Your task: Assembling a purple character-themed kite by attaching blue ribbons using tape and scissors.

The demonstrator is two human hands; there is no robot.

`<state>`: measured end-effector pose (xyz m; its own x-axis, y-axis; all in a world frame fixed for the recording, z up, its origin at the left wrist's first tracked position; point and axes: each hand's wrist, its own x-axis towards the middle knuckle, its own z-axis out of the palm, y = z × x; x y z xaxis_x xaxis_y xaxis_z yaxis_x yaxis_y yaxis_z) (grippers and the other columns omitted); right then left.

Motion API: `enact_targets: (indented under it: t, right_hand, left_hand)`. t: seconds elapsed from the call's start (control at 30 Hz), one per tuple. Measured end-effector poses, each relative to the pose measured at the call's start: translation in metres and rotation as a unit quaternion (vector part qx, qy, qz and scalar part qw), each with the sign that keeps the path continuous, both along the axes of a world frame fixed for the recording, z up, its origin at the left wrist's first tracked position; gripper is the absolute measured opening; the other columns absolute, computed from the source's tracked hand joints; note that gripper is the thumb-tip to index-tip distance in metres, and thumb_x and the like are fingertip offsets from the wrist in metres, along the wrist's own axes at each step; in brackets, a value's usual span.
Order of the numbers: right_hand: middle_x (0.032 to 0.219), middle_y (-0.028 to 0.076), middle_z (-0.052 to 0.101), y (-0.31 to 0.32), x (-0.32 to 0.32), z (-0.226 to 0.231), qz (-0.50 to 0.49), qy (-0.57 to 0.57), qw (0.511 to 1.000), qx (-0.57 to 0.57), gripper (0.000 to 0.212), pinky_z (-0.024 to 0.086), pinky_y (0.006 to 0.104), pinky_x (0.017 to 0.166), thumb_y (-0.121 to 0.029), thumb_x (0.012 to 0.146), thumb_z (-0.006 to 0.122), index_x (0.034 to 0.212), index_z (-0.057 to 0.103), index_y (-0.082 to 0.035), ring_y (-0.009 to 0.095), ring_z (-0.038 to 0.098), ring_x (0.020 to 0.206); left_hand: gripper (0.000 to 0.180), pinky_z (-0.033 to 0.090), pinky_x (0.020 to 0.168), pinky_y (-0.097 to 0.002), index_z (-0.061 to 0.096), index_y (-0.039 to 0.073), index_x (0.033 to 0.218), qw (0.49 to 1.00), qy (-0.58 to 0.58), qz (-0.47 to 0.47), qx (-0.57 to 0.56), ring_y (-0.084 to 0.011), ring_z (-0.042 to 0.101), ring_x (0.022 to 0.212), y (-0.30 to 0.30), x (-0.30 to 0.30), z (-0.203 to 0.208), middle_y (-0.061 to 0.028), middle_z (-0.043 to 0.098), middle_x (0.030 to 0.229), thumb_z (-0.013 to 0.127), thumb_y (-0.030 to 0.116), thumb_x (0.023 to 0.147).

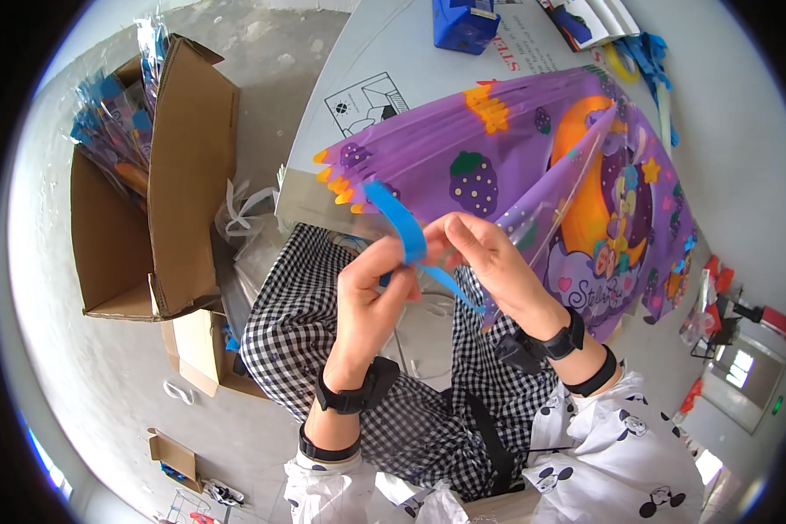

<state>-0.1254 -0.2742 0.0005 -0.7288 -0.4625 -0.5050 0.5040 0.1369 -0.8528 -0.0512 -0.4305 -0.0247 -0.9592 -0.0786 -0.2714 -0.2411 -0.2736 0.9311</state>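
Observation:
A blue strip (399,215), flat like a ribbon or strap, curls up between my two hands, with a thin tail slanting down to the right. My left hand (374,284) is closed in a pinch around its middle. Close against it, my right hand (489,258) has its thumb and fingers drawn together at the strip; its fingertips are partly hidden. Just beyond both hands lies a purple printed sheet (515,166), pleated on its left end into orange tips and decorated with berries, a moon and a cartoon figure. Its lower right part hangs toward my lap.
The pale table (367,52) carries a blue box (465,24) and a bundle of blue strips (646,65) at the far right. On my left, an open cardboard box (192,175) holds several plastic-wrapped items. A smaller carton (205,349) sits below it on the floor.

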Motion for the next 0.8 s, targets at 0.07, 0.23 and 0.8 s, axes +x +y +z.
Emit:
enact_targets:
  t: [0.07, 0.23, 0.8]
  right_hand:
    - [0.080, -0.002, 0.059, -0.005, 0.002, 0.001, -0.054, -0.039, 0.996, -0.058, 0.029, 0.044, 0.0201, 0.061, -0.033, 0.095, 0.062, 0.099, 0.064, -0.004, 0.006, 0.055, 0.070]
    - [0.080, -0.001, 0.062, -0.008, -0.008, 0.009, -0.079, -0.005, 0.995, -0.056, 0.023, 0.047, 0.0206, 0.060, -0.017, 0.090, 0.068, 0.106, 0.065, 0.000, 0.006, 0.057, 0.071]
    - [0.078, 0.003, 0.065, -0.015, -0.003, 0.016, -0.042, 0.090, 0.995, 0.030, 0.013, 0.048, 0.0204, 0.060, -0.012, 0.091, 0.066, 0.094, 0.064, 0.001, 0.005, 0.060, 0.070]
  left_hand:
    - [0.022, 0.045, 0.054, -0.0195, 0.065, -0.005, 0.104, 0.999, 0.022, -0.037, -0.009, -0.0051, 0.055, 0.061, 0.000, 0.002, -0.001, -0.0056, 0.068, 0.090, 0.048, -0.005, 0.090]
    - [0.015, 0.049, 0.062, -0.0233, 0.065, -0.005, 0.094, 0.983, -0.090, -0.160, -0.001, -0.0090, 0.061, 0.071, -0.003, 0.003, -0.004, -0.0077, 0.067, 0.090, 0.056, -0.002, 0.082]
    - [0.022, 0.052, 0.058, -0.0220, 0.066, -0.001, 0.095, 0.984, -0.070, 0.005, 0.166, -0.0080, 0.061, 0.061, -0.005, -0.005, 0.005, -0.0073, 0.070, 0.086, 0.062, 0.020, 0.095]
